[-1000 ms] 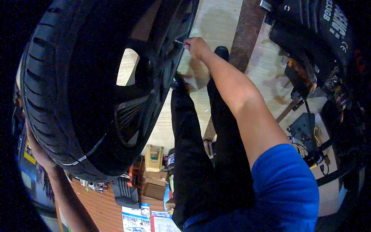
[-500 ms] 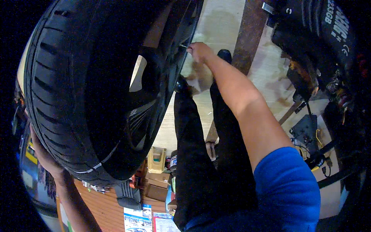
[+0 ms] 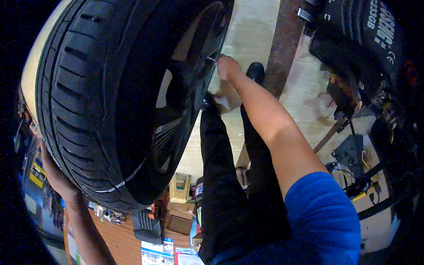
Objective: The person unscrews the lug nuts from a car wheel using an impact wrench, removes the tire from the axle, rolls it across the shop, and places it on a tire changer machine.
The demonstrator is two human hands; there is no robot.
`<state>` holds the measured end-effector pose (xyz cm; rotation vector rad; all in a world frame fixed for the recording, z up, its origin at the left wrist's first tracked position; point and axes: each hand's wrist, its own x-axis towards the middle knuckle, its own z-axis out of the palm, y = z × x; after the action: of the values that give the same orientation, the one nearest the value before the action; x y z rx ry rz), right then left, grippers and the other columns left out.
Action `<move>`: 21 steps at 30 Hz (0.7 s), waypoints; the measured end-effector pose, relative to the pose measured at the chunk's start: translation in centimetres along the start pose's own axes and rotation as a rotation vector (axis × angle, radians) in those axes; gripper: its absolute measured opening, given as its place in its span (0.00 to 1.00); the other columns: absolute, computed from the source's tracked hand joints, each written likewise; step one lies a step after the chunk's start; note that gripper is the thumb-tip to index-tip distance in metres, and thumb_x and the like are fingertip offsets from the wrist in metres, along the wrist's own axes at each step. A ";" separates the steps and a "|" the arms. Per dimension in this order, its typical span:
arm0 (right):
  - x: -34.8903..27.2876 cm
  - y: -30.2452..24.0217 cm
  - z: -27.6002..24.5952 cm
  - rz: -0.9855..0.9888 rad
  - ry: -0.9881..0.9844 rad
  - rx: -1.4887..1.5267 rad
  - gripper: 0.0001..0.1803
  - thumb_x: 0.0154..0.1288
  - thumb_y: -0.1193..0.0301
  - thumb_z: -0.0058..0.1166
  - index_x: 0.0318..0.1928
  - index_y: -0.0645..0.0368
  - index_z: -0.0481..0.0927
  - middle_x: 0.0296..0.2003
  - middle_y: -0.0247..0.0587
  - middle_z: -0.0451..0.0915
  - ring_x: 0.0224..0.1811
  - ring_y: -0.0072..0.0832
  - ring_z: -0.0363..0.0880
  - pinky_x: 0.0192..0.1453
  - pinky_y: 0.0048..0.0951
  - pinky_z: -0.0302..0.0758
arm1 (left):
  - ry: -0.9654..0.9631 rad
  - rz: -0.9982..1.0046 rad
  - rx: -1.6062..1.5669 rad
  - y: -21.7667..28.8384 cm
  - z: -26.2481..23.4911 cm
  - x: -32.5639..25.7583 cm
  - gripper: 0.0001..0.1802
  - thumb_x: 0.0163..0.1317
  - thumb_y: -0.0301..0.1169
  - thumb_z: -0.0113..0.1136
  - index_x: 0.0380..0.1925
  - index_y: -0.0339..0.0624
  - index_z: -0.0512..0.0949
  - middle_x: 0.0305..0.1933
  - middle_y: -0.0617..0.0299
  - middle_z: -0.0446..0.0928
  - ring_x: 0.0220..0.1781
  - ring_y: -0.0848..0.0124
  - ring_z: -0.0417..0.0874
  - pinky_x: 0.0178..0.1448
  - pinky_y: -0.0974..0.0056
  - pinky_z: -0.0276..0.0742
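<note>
A large black tyre (image 3: 77, 110) on a dark multi-spoke wheel rim (image 3: 170, 106) fills the left half of the head view, standing on edge. My left hand (image 3: 59, 179) lies along the tread at the tyre's lower left, its fingers stretched out against the rubber and partly hidden. My right hand (image 3: 229, 68) is closed at the right side of the wheel, beside the rim's face. From its fingers a thin, shiny metal piece (image 3: 212, 59) points at the rim; its kind is too small to tell. A pale line (image 3: 108, 190) crosses the lower tread.
My legs in black trousers (image 3: 221, 172) stand right of the wheel on a pale floor (image 3: 247, 35) with a brown strip (image 3: 285, 48). Below are a yellow bin (image 3: 179, 187), an open cardboard box (image 3: 180, 218) and printed sheets (image 3: 157, 252) on a wooden top. Dark equipment with cables (image 3: 353, 84) stands right.
In the view, the wheel has shifted slightly right, and more of its tread shows. My right hand sits a little lower, still beside the rim. My left hand stays against the tyre.
</note>
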<state>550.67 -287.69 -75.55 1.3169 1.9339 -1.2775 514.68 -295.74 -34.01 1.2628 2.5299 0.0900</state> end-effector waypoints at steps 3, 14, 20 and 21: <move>0.2 -0.2 0.2 0.053 0.057 0.057 0.11 0.58 0.74 0.43 0.38 0.63 0.75 0.37 0.55 0.78 0.43 0.50 0.75 0.47 0.44 0.72 | 0.018 0.004 0.000 -0.3 0.3 -0.2 0.25 0.65 0.27 0.39 0.61 0.31 0.57 0.62 0.49 0.63 0.61 0.64 0.66 0.65 0.64 0.58; -0.2 -0.3 0.1 -0.010 0.001 -0.017 0.13 0.58 0.70 0.44 0.39 0.65 0.74 0.38 0.57 0.78 0.42 0.49 0.76 0.47 0.42 0.72 | 0.052 0.035 -0.020 0.2 0.5 -0.4 0.25 0.64 0.26 0.42 0.61 0.30 0.58 0.60 0.48 0.65 0.60 0.64 0.68 0.64 0.64 0.60; -1.0 -0.7 -0.1 0.026 0.071 0.016 0.12 0.58 0.71 0.43 0.39 0.65 0.74 0.38 0.58 0.77 0.42 0.50 0.76 0.47 0.43 0.72 | 0.054 -0.030 -0.138 0.5 0.8 -0.5 0.24 0.64 0.26 0.41 0.60 0.30 0.59 0.60 0.49 0.65 0.59 0.64 0.68 0.64 0.64 0.60; -0.8 -0.5 -0.2 0.028 0.072 0.015 0.12 0.58 0.71 0.43 0.39 0.65 0.74 0.38 0.58 0.77 0.42 0.50 0.76 0.47 0.43 0.72 | 0.043 -0.024 -0.126 0.6 0.8 -0.5 0.24 0.64 0.26 0.41 0.60 0.30 0.59 0.60 0.49 0.66 0.59 0.64 0.68 0.64 0.64 0.61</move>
<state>550.57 -287.95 -74.66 1.4099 1.9508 -1.2494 515.68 -295.81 -34.50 1.1935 2.5313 0.2694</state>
